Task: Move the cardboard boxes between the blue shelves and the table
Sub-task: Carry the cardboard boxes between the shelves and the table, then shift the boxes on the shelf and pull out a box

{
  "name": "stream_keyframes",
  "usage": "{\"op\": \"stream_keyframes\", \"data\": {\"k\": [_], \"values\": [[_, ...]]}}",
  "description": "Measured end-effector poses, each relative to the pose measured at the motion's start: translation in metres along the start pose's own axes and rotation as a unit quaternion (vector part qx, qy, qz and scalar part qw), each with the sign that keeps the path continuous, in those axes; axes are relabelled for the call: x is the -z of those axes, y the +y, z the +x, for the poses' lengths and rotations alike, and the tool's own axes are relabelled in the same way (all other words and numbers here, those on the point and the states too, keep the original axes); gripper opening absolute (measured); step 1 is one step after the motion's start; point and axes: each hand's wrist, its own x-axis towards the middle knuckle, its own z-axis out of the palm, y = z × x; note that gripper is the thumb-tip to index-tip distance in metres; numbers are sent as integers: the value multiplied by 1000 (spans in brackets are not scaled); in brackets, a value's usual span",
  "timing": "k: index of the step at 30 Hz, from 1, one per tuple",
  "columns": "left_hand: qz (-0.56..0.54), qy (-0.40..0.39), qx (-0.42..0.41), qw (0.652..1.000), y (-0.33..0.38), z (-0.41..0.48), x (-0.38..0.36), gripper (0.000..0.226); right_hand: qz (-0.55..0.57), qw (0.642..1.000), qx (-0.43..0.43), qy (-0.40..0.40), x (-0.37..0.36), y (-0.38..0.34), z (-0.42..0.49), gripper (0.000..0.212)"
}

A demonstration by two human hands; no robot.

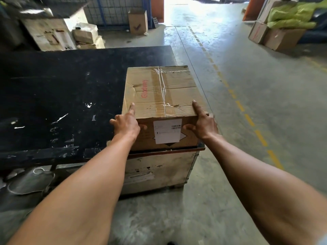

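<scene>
Head view: my left hand and right hand clasp the box on the table's near corner, its length pointing away.

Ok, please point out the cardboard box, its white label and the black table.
cardboard box [164,92]: head view, on its taped top face.
white label [167,131]: head view, middle of the sticker.
black table [62,85]: head view, bare top left of the box.

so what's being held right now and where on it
The cardboard box, resting on the black table: the left hand grips its near-left top corner, the right hand its near-right top corner, thumbs on the front face.
</scene>
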Motion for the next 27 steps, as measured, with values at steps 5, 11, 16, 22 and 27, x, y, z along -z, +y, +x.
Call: {"op": "stream_keyframes", "data": {"k": [5,11,16,22,27], "values": [[31,-140,-18,990,1,-9,26,98,-129,987,-45,-80,28,-23,-5,105],[104,-36,-130,985,-6,-8,85,72,-173,982,11,-80,63,-90,-9,93],[82,195,-232,949,-34,-1,164,33,-107,974,170,106,64,-180,-27,47],[98,333,-221,911,-104,-3,242,33,-36,939,301,159,42,-299,-52,43],[154,378,-156,900,-187,-10,294,31,-6,907,399,137,8,-389,-89,45]]}}
